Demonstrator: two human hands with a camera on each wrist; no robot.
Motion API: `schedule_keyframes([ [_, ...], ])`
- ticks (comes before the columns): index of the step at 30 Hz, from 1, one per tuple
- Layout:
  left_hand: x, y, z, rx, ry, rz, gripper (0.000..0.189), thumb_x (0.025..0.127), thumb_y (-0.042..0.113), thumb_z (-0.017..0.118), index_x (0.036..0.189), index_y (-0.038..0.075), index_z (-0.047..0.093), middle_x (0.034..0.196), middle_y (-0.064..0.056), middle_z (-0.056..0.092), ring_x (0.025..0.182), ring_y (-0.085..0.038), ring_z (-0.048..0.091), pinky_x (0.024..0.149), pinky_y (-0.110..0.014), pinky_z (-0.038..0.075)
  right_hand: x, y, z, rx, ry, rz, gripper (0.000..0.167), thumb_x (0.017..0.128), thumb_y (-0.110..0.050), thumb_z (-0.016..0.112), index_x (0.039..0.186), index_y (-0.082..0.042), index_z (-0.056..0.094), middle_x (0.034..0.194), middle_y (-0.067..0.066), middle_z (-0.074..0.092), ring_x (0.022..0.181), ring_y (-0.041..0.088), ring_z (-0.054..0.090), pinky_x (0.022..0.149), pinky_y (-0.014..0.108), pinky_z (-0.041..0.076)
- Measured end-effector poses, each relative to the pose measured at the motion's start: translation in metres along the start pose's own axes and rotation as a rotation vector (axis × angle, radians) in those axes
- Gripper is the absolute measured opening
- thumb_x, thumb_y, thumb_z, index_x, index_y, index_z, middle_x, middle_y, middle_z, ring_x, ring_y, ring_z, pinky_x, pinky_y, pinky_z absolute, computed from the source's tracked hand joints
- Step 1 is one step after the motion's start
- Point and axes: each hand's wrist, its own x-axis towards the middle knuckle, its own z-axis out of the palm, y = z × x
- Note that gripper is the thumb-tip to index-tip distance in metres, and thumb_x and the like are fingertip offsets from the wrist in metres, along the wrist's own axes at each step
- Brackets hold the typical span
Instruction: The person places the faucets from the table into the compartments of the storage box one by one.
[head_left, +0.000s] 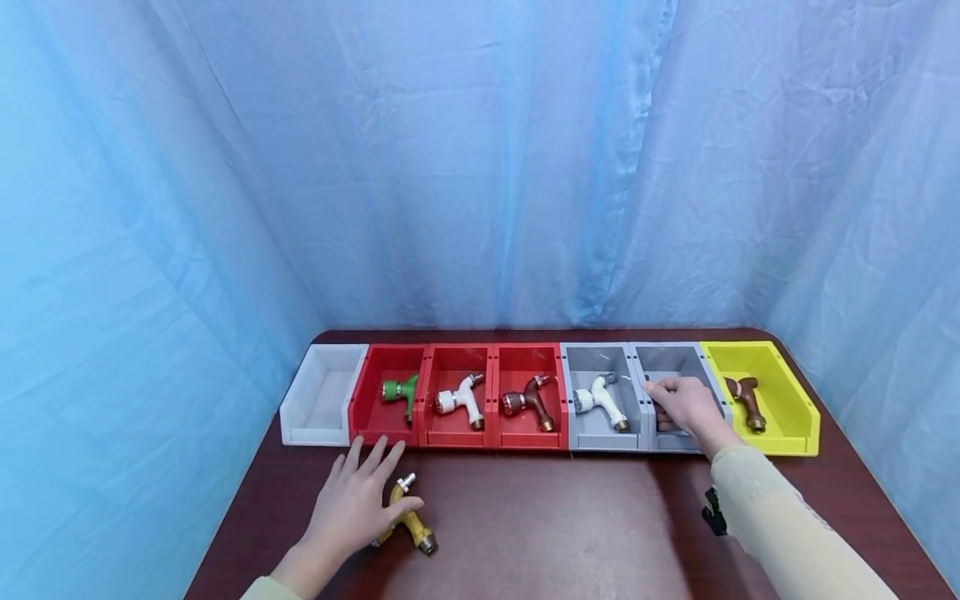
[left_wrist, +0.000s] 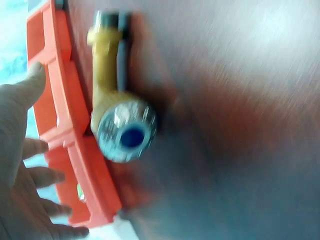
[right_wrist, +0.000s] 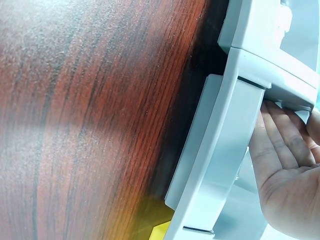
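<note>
On the table in front of the bins lies a yellow tap point(head_left: 412, 523), its knob end partly covered by my left hand point(head_left: 358, 500) in the head view. The left fingers are spread above it; the left wrist view shows the tap point(left_wrist: 105, 70) apart from the hand point(left_wrist: 25, 165). My right hand point(head_left: 686, 406) reaches into the right-hand grey bin point(head_left: 671, 357), against the divider beside the other grey bin. In the right wrist view the palm point(right_wrist: 290, 190) shows nothing on it, and the divider point(right_wrist: 272, 75) hides the fingertips. Whether they pinch anything cannot be told.
A row of bins crosses the table's back. A green tap point(head_left: 401, 392), white tap point(head_left: 461, 400) and brown tap point(head_left: 531, 402) lie in red bins, another white tap point(head_left: 602, 402) in grey, a brown tap point(head_left: 747, 404) in yellow. A white bin point(head_left: 318, 392) ends the row.
</note>
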Motion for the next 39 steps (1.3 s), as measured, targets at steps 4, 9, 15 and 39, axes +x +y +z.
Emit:
schedule_keyframes([
  [4,-0.012,0.009,0.009,-0.037,-0.063,-0.084,0.1,0.077,0.08,0.065,0.155,0.02,0.046,0.158,-0.018,0.043,0.148,-0.054,0.023,0.114,-0.074,0.025,0.0,-0.001,0.001,-0.002,0.001,-0.005,0.044,0.106,-0.04,0.054,0.119,0.001,0.064,0.093,0.009,0.062,0.083,0.022,0.063,0.073,0.034,0.063],
  [9,-0.024,0.017,0.023,-0.076,-0.065,-0.123,0.105,0.075,0.085,0.063,0.155,0.019,0.046,0.158,-0.021,0.042,0.147,-0.057,0.023,0.113,-0.076,0.024,0.0,0.0,0.001,-0.008,0.008,-0.015,0.044,0.106,-0.039,0.054,0.121,0.002,0.063,0.092,0.01,0.061,0.081,0.021,0.063,0.073,0.035,0.063],
  [15,-0.028,0.026,0.035,-0.126,-0.089,-0.168,0.113,0.067,0.088,0.067,0.154,0.018,0.046,0.158,-0.021,0.042,0.145,-0.059,0.025,0.111,-0.077,0.025,-0.001,0.0,0.0,-0.006,0.013,-0.015,0.046,0.106,-0.039,0.054,0.123,0.003,0.062,0.093,0.01,0.061,0.082,0.021,0.063,0.073,0.035,0.063],
  [39,-0.027,0.039,0.045,-0.097,-0.167,-0.074,0.105,0.068,0.075,0.079,0.152,0.019,0.049,0.158,-0.019,0.041,0.143,-0.054,0.034,0.109,-0.076,0.031,0.0,0.002,0.001,-0.006,0.009,-0.012,0.049,0.106,-0.04,0.053,0.126,0.003,0.06,0.095,0.011,0.062,0.083,0.022,0.063,0.073,0.035,0.063],
])
